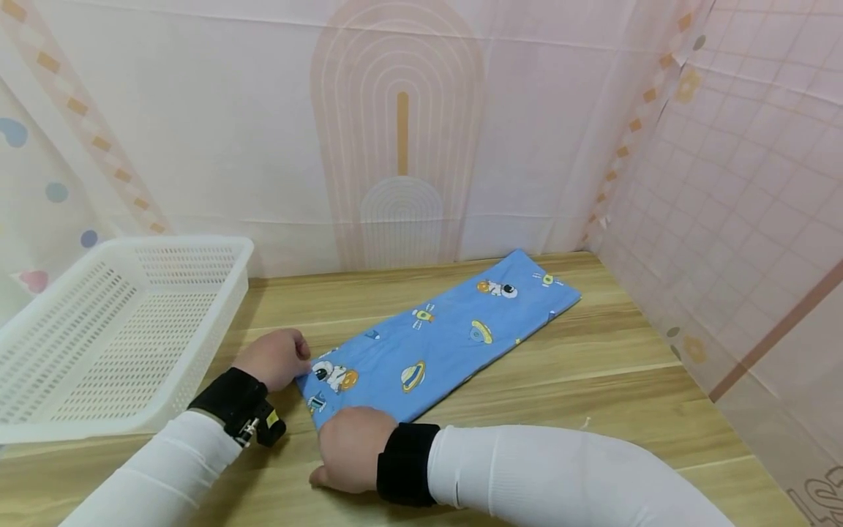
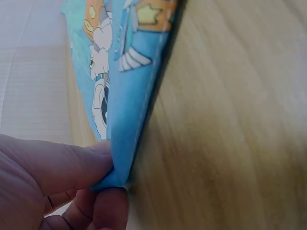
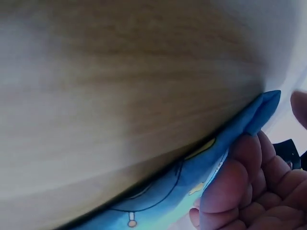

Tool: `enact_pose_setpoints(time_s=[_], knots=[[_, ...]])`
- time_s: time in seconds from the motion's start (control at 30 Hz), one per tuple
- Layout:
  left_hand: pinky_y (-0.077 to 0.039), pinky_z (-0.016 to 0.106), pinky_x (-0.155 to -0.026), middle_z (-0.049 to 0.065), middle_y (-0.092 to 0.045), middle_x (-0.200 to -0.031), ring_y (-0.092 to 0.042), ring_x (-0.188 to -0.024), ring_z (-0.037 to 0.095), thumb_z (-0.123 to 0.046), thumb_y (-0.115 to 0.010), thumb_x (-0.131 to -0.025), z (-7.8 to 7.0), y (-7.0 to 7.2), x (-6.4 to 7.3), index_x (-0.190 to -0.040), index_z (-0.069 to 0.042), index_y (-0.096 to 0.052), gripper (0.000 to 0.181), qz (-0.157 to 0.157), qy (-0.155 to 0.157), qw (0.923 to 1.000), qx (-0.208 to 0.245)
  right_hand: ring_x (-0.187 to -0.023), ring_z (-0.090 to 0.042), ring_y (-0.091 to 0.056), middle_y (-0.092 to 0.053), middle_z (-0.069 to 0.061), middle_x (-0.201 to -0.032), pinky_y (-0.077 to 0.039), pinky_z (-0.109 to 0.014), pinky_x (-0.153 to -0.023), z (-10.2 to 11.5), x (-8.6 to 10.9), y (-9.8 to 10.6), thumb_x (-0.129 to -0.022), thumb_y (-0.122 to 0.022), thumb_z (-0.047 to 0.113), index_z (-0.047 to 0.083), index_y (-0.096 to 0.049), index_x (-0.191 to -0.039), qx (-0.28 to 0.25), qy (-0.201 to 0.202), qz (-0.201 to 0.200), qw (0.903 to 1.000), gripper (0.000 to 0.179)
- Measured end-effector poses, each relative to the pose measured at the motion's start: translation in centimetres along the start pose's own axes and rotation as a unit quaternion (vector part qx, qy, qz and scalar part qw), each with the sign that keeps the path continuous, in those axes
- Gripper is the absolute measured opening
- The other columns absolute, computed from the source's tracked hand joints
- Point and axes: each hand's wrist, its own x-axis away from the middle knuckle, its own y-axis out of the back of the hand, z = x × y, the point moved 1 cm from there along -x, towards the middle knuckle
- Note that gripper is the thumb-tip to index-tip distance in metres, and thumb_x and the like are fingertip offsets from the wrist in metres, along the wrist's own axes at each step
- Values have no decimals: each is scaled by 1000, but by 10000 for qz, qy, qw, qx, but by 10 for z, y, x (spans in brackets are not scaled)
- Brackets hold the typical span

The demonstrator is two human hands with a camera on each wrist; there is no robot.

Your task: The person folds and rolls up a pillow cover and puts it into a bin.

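Observation:
A blue cloth (image 1: 440, 333), folded into a long flat strip and printed with astronauts, satellites and saucers, lies slantwise on the wooden table. My left hand (image 1: 275, 358) is at its left end. In the left wrist view, that thumb and fingers pinch the cloth's corner (image 2: 125, 158). At the near left corner is my right hand (image 1: 356, 448), which hides part of the edge from the head view. The right wrist view shows its bent fingers (image 3: 225, 187) touching the cloth (image 3: 201, 165), with the thumb apart from it.
A white perforated plastic basket (image 1: 240, 274) stands to the left of the cloth. The wooden table (image 1: 593, 395) meets a printed wall covering (image 1: 276, 146) at the back and another on the right. Black straps with cameras circle both wrists.

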Motion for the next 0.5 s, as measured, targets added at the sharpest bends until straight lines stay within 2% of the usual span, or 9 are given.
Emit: enact_pose_setpoints(time_s=[0.1,0.3,0.5], knots=[[-43,32,-68,8,-67,-89,-59,-79,22,-15,-77,-91,2,0,-1,-98,-6,-68,15,31,-107,9999,88,-67,-3,-59,-61,12,-69,-53,-22,-65,2,-1,-1,-100,-68,51,22,-65,-69,81,-107,-44,9999,42],[-43,33,-71,5,-65,-89,-57,-81,21,-9,-71,-93,7,-4,-5,-93,-11,-67,4,276,-497,9982,180,-65,-6,-55,-61,9,-76,-50,-24,-56,1,-2,0,-101,-67,27,20,-68,-84,-125,-162,-66,9998,19],[-43,33,-72,0,-66,-88,-57,-81,18,-5,-65,-98,14,-7,-7,-89,-17,-69,15,388,-1003,9942,12,-66,-8,-53,-56,8,-77,-48,-23,-57,-1,-2,1,-101,-67,23,20,-65,-91,-275,-214,56,9994,11]])
